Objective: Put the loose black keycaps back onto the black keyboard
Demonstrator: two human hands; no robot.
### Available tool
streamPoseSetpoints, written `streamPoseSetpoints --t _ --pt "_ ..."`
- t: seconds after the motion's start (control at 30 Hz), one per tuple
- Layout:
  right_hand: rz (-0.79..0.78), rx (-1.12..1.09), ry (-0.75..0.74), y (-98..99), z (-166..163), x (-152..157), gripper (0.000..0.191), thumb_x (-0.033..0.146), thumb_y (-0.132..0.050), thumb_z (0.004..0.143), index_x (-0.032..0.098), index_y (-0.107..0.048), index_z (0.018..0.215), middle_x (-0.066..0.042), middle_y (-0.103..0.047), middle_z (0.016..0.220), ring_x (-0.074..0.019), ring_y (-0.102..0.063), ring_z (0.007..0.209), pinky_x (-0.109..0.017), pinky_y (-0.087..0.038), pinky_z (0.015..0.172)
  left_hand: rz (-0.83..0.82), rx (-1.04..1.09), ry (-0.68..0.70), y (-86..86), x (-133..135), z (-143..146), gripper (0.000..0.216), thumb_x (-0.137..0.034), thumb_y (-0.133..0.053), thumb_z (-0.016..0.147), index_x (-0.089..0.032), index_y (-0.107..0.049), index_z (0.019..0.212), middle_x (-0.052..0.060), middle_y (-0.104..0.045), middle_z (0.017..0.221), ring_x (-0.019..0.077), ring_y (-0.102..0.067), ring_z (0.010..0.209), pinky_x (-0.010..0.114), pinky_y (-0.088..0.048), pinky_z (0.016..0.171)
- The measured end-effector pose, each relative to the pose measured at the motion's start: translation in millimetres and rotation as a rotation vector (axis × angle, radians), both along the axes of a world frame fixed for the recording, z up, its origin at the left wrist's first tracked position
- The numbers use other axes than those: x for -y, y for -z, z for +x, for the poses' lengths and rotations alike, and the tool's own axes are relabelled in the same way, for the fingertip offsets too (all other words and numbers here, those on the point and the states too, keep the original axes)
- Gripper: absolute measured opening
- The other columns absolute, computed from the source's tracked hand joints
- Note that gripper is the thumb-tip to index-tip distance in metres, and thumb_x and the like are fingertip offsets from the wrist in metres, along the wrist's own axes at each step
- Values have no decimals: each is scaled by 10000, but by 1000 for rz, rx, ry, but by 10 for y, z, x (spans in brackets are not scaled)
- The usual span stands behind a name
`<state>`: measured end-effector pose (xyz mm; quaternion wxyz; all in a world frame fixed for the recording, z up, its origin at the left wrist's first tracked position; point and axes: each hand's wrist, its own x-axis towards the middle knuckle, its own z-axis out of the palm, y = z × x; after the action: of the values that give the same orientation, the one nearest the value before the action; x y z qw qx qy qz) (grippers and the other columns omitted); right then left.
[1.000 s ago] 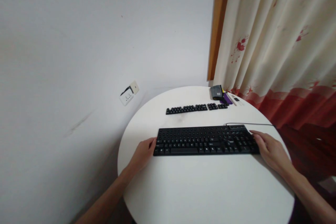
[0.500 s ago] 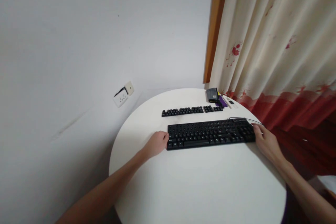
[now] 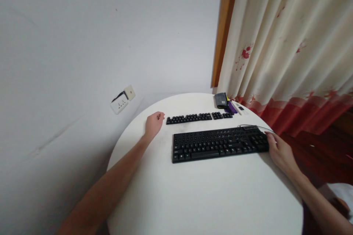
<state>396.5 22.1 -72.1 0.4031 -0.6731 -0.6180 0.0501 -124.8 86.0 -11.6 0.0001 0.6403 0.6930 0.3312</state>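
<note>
A black keyboard [image 3: 209,146] lies flat on the white table, with part of its upper area showing bare key posts. My right hand [image 3: 280,150] grips its right end, thumb on top and the other fingers mostly hidden at the side. Behind the keyboard runs a row of loose black keycaps [image 3: 190,118], with smaller groups at its right. My left hand [image 3: 154,123] is just beside the left end of that row, apart from the keyboard. Its fingers are curled in, and I see nothing in them.
The round white table [image 3: 193,194] stands against a wall with a socket [image 3: 119,103]. At its back right lie a grey cloth-like item [image 3: 220,100], a purple piece [image 3: 231,107] and a small white object [image 3: 239,108]. A thin cable [image 3: 257,126] runs behind the keyboard. A curtain [image 3: 273,62] hangs at right.
My left hand has let go of the keyboard's left edge and moved back and left to the keycap row. My right hand stays on the right end. The view has shifted slightly.
</note>
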Motion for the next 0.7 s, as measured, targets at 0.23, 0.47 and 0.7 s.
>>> streamPoseSetpoints --t 0.23,0.47,0.7 --pt "306 239 38 -70 -31 26 392 406 -370 920 176 -675 1009 -156 -657 926 -303 -580 875 -471 -461 824 111 -43 107 210 -18 -206 273 -250 -506 855 -169 -692 1037 52 -721 934 193 -631 820 316 -464 858" --pt "396 174 -258 -493 -889 0 209 289 -455 924 226 -640 998 -94 -652 957 -261 -586 931 -447 -457 894 85 -120 216 237 -26 -240 205 -248 -585 848 -203 -742 972 41 -683 871 199 -601 852 325 -465 846" --pt "287 301 -769 -789 -2498 -408 231 165 -490 904 195 -680 1031 -95 -593 992 -243 -502 970 -405 -441 884 41 -210 232 322 22 -169 188 -263 -603 877 -229 -758 977 54 -642 907 215 -563 903 333 -464 825"
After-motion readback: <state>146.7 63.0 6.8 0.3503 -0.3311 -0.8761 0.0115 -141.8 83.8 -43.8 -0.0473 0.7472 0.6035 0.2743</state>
